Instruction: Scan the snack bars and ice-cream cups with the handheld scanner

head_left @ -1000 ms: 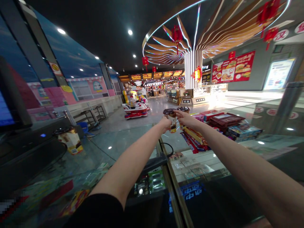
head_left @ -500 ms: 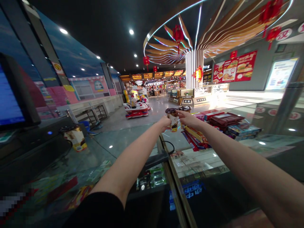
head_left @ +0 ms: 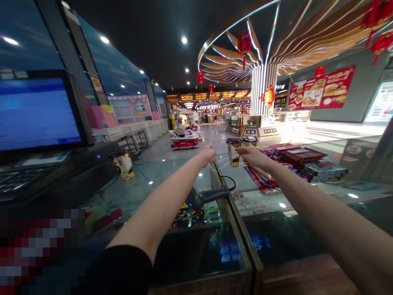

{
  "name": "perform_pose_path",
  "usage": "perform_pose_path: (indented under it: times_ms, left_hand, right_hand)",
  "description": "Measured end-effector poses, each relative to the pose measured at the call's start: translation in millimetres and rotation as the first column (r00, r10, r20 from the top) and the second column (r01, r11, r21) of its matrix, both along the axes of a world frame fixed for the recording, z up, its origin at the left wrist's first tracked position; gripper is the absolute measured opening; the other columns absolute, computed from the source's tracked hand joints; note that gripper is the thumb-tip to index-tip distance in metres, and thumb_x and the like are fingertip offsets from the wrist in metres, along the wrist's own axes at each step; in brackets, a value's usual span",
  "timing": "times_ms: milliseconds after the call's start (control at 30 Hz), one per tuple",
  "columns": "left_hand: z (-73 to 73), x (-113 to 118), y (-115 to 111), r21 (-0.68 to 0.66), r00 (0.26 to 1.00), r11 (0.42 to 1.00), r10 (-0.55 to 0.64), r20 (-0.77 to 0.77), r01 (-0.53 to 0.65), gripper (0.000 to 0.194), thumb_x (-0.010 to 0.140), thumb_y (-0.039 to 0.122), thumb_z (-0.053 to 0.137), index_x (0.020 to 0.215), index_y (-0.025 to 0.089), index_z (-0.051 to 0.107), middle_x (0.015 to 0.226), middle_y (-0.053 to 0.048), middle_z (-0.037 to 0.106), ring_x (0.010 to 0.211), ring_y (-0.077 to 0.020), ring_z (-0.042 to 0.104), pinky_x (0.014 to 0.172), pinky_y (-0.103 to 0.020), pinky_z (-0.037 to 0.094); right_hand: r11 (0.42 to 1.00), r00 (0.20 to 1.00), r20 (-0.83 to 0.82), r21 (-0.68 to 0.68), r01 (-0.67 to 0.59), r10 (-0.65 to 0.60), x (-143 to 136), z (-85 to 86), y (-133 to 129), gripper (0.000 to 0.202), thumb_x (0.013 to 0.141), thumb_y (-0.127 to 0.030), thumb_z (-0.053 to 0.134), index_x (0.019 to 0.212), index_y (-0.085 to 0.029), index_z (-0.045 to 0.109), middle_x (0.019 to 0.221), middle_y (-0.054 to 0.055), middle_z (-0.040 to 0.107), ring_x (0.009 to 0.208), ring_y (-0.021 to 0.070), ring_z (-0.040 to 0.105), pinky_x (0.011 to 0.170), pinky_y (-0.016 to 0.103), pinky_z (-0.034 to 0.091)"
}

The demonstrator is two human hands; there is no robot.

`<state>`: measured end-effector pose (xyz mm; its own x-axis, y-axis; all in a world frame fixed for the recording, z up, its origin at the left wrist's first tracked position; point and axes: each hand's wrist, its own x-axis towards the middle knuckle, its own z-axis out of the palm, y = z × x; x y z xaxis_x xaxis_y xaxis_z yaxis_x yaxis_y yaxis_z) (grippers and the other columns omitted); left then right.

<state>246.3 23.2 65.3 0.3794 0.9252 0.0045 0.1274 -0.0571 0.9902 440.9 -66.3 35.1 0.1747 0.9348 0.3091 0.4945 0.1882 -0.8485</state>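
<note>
A printed paper cup with a dark lid [head_left: 233, 153] stands upright on the glass counter [head_left: 166, 170]. My right hand [head_left: 252, 157] is at its right side, fingers stretched out, the tips at or touching the cup's wall. A second lidded cup [head_left: 250, 141] stands just behind that hand, mostly hidden by it. My left hand [head_left: 207, 155] is in the air left of the first cup, apart from it, with loosely bent fingers and nothing visible in them. A third such cup [head_left: 125, 164] stands farther left, near the monitor.
Stacked snack packets and boxes [head_left: 302, 157] lie right of the cups. A handheld scanner [head_left: 208, 196] with a cable rests on the counter between my arms. At left are a monitor [head_left: 37, 114] and keyboard [head_left: 21, 180]. A kiddie ride [head_left: 184, 137] stands beyond.
My left hand has let go of the cup and drawn away to its left. The right hand remains beside the cup. The view has turned left, showing more of the monitor.
</note>
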Motion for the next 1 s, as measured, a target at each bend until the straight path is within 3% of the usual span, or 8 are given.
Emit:
perform_pose_path:
  times_ms: [267, 500, 1000]
  left_hand:
    - [1.5, -52, -18, 0.010, 0.993, 0.993, 0.115, -0.036, -0.114, 0.066, 0.073, 0.001, 0.060, 0.135, 0.019, 0.048, 0.112, -0.010, 0.062, 0.095, -0.0160, 0.060, 0.094, -0.040, 0.048]
    - [-8.7, -107, -19, 0.007, 0.977, 0.978, 0.208, -0.039, -0.208, 0.070, 0.071, -0.002, 0.057, 0.137, 0.017, 0.047, 0.135, -0.017, 0.054, 0.107, -0.0202, 0.059, 0.094, -0.040, 0.050]
    - [-28.0, -250, -12, 0.048, 0.890, 0.891, 0.454, -0.054, -0.451, 0.066, 0.070, 0.000, 0.055, 0.132, 0.020, 0.049, 0.136, -0.015, 0.054, 0.106, -0.0191, 0.060, 0.083, -0.033, 0.054]
  right_hand:
    - [0.998, 0.999, 0.020, -0.041, -0.038, 0.039, -32, -1.8, 1, 0.054, 0.074, 0.004, 0.049, 0.122, -0.013, 0.067, 0.124, 0.015, 0.068, 0.113, 0.0225, 0.065, 0.097, 0.040, 0.052]
    - [0.991, 0.991, 0.042, -0.060, -0.123, 0.125, -72, 4.3, 7, 0.049, 0.079, -0.002, 0.051, 0.123, -0.017, 0.067, 0.125, 0.012, 0.068, 0.114, 0.0233, 0.063, 0.089, 0.037, 0.056]
    - [0.960, 0.950, 0.154, -0.114, -0.257, 0.273, -174, 8.3, 50, 0.053, 0.081, 0.001, 0.049, 0.130, -0.015, 0.062, 0.132, 0.014, 0.064, 0.115, 0.0250, 0.063, 0.095, 0.043, 0.054]
